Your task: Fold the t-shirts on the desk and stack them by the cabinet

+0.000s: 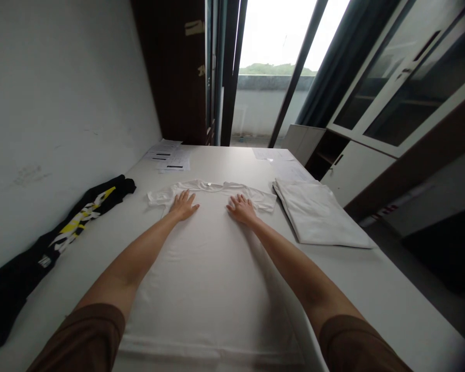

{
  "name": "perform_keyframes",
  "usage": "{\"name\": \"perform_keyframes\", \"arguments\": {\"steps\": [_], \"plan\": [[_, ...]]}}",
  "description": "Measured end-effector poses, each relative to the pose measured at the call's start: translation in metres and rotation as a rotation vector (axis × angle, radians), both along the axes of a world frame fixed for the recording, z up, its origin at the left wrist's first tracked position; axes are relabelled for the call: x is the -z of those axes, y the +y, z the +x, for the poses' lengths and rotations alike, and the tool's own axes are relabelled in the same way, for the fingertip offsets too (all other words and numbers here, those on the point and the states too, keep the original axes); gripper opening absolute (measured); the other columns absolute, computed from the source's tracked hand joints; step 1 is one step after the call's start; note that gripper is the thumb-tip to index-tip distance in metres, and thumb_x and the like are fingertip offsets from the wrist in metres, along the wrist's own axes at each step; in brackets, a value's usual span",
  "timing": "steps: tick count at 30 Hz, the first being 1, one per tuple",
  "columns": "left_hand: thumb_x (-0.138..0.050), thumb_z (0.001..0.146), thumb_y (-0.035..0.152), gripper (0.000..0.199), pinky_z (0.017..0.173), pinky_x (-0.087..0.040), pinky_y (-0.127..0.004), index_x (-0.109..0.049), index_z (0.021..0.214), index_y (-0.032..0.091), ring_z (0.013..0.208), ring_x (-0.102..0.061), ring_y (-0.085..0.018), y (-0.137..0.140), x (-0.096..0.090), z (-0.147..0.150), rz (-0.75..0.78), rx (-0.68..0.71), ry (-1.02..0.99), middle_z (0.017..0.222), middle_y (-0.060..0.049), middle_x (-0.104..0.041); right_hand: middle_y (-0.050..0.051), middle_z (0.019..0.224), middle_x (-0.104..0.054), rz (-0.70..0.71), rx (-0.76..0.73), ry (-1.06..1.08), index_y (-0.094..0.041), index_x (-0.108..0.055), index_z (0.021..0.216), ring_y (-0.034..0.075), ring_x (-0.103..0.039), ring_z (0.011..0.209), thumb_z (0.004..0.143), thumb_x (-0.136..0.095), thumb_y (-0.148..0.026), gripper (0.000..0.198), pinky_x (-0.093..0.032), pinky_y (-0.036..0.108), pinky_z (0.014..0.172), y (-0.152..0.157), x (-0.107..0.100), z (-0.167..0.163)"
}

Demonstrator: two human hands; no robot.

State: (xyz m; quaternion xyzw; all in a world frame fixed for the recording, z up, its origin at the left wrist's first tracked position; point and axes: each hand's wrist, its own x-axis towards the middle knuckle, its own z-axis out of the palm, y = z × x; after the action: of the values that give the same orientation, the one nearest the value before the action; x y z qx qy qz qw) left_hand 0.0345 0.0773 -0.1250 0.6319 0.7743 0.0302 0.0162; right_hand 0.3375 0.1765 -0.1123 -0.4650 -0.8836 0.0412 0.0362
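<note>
A white T-shirt (213, 274) lies spread out on the table, its neckline at the far end and its hem towards me. Flat on its upper left part, near the left sleeve, rests my left hand (184, 205) with fingers spread. My right hand (242, 208) lies on the upper right part, by the right sleeve, its fingers also apart. Neither hand grips anything. Faint wrinkles run across the shirt's body, and a crease crosses it near the hem.
Folded white cloth (321, 214) sits to the right on the white table (395, 289). Black clothing with a yellow and white pattern (81, 219) lies along the left wall. Papers (170, 157) are at the far left corner, more sheets (273, 155) at the far right. A cabinet (362, 170) stands beyond.
</note>
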Motion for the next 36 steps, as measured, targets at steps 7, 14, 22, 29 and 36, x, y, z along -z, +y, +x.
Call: {"name": "perform_keyframes", "arguments": {"steps": [7,14,22,29,36], "plan": [[-0.024,0.098,0.071,0.078,0.122,-0.011,-0.060,-0.024,0.163,0.028,0.157,-0.009,-0.034,0.029,0.008,0.007,-0.021,-0.009,-0.020,0.170,-0.011,-0.015,0.011,0.169,-0.020,-0.022,0.013,-0.017,-0.029,-0.033,0.159,0.030,-0.014,0.155,0.104,-0.029,-0.063,0.065,-0.013,0.053,0.122,0.022,0.004,0.000],[-0.022,0.098,0.072,0.079,0.123,-0.007,-0.059,-0.021,0.163,0.028,0.157,-0.005,-0.033,0.046,0.017,-0.002,-0.010,0.002,-0.026,0.171,-0.010,-0.012,0.010,0.169,-0.018,-0.012,0.012,-0.001,-0.029,-0.031,0.160,0.030,-0.012,0.156,0.104,-0.025,-0.064,0.066,-0.010,0.053,0.123,0.037,0.009,0.000],[-0.022,0.099,0.071,0.078,0.122,-0.008,-0.059,-0.022,0.163,0.027,0.157,-0.007,-0.034,0.065,0.016,-0.012,-0.011,0.000,-0.021,0.171,-0.010,-0.014,0.009,0.170,-0.014,-0.036,0.021,-0.021,-0.029,-0.029,0.161,0.032,-0.011,0.155,0.104,-0.023,-0.063,0.067,-0.010,0.054,0.122,0.055,0.010,-0.008],[-0.022,0.100,0.069,0.075,0.123,-0.010,-0.058,-0.021,0.163,0.029,0.157,-0.010,-0.033,0.073,0.018,-0.020,-0.002,0.015,0.009,0.171,-0.008,-0.013,0.010,0.169,-0.018,-0.012,0.019,0.004,-0.028,-0.032,0.159,0.031,-0.013,0.155,0.104,-0.026,-0.063,0.065,-0.012,0.054,0.123,0.065,0.009,-0.015],[-0.027,0.102,0.062,0.070,0.124,-0.014,-0.051,-0.028,0.162,0.026,0.155,-0.018,-0.031,0.064,0.011,-0.043,0.021,-0.001,0.051,0.170,-0.009,-0.020,0.010,0.168,-0.023,-0.010,0.075,0.014,-0.027,-0.034,0.159,0.028,-0.018,0.154,0.106,-0.023,-0.061,0.064,-0.018,0.051,0.122,0.078,0.013,0.015]]}}
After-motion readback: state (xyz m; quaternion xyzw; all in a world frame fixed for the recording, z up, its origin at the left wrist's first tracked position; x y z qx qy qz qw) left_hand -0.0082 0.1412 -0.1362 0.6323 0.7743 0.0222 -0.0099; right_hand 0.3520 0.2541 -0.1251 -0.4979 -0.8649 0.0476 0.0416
